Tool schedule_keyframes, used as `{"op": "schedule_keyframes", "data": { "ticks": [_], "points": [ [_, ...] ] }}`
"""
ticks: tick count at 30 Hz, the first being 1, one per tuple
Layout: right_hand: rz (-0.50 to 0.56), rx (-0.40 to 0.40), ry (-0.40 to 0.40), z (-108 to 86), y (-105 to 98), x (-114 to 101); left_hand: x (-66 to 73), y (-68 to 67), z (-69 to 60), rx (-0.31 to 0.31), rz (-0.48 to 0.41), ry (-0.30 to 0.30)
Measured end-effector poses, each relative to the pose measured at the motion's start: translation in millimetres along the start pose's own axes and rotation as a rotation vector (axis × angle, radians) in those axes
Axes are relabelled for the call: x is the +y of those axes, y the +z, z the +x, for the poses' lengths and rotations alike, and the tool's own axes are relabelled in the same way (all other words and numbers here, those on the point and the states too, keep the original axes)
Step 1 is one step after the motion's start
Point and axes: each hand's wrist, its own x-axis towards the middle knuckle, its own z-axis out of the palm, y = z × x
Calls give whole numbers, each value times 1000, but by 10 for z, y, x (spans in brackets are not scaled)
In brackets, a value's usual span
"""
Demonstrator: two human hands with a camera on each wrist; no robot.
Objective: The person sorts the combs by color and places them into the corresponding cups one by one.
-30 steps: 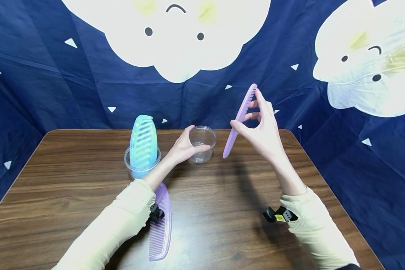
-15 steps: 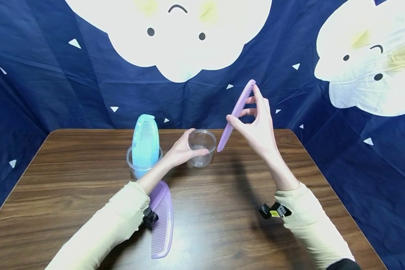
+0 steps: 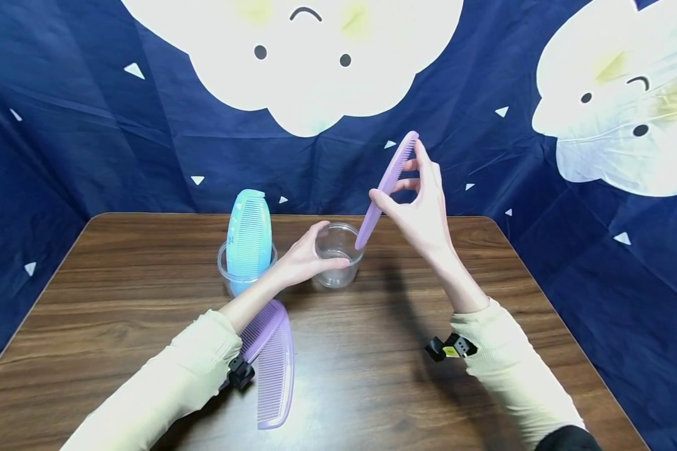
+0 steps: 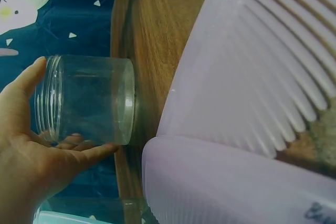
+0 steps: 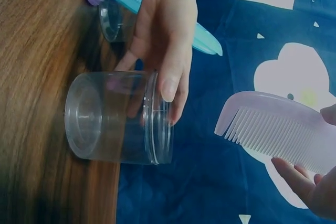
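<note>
My left hand [image 3: 301, 260] grips a clear plastic jar [image 3: 334, 277] near its rim, thumb on one side and fingers on the other. The jar stands upright on the table, and nothing shows inside it in the right wrist view. Above its right rim, my right hand [image 3: 420, 216] pinches a light purple comb [image 3: 372, 215] between thumb and fingers. That comb is tilted, its lower end close to the jar's mouth in the head view. In the right wrist view the comb [image 5: 268, 119] shows apart from the jar [image 5: 121, 119], its teeth facing the hand's fingers.
Left of my left hand, a second clear jar [image 3: 222, 266] holds at least one light blue comb [image 3: 249, 241]. Two purple combs lie overlapping by my left forearm, one comb [image 3: 276, 382] partly under the other comb [image 3: 262, 332]. A blue curtain [image 3: 146, 156] hangs behind the wooden table [image 3: 372, 388].
My right hand has brought the purple comb left, to the jar's rim. The gripped jar has come slightly nearer, and my left forearm has shifted left, uncovering more of the table combs.
</note>
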Motion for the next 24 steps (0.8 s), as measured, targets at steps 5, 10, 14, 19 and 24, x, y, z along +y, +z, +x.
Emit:
{"op": "schedule_keyframes", "data": {
  "ticks": [5,10,14,19,24],
  "points": [
    [-15,-4,-7,-16,78,6,-7,9,-48,-7,-8,15],
    [-11,-17,-29,-42,169,26,-34,18,-100,-14,-14,36],
    [2,-39,-41,-73,249,56,-53,20,-139,-23,-14,54],
    [22,-62,-55,-105,342,78,-73,7,-189,-28,-21,71],
    [22,-99,-79,-161,442,90,-97,-18,-257,-45,-9,59]
  ]
}}
